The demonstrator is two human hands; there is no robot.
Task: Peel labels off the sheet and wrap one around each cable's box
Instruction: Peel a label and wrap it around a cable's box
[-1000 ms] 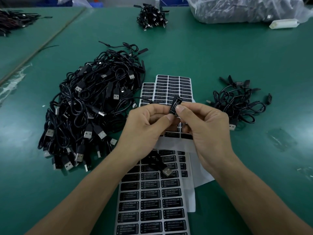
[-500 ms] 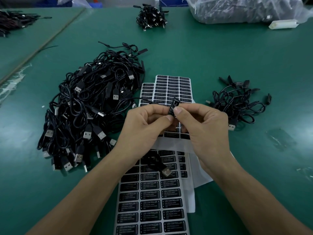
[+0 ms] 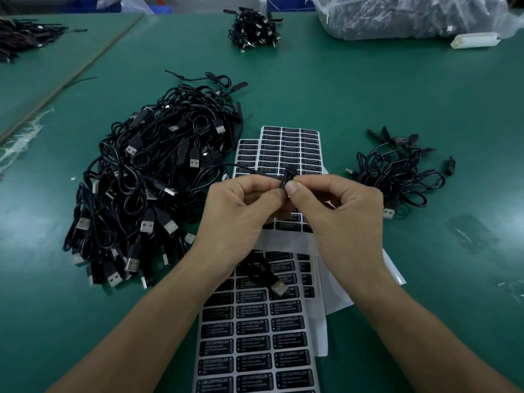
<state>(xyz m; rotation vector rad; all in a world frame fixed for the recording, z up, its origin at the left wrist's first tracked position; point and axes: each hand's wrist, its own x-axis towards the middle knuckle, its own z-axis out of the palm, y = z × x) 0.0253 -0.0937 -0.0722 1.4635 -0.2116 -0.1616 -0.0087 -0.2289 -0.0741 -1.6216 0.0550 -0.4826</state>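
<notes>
Centrally, left hand (image 3: 241,211) and right hand (image 3: 340,217) grips clamped on cable box (image 3: 287,177); plastic bag (image 3: 507,22) holds dark tangle (image 3: 397,21).

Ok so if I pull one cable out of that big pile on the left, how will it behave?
Probably floppy: the cables in the big pile lie in loose loops. They cross over each other, so neighbours would likely drag along. Each seems light: thin cord, small USB plugs.

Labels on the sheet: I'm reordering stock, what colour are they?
Black labels with white print; head view.
</notes>
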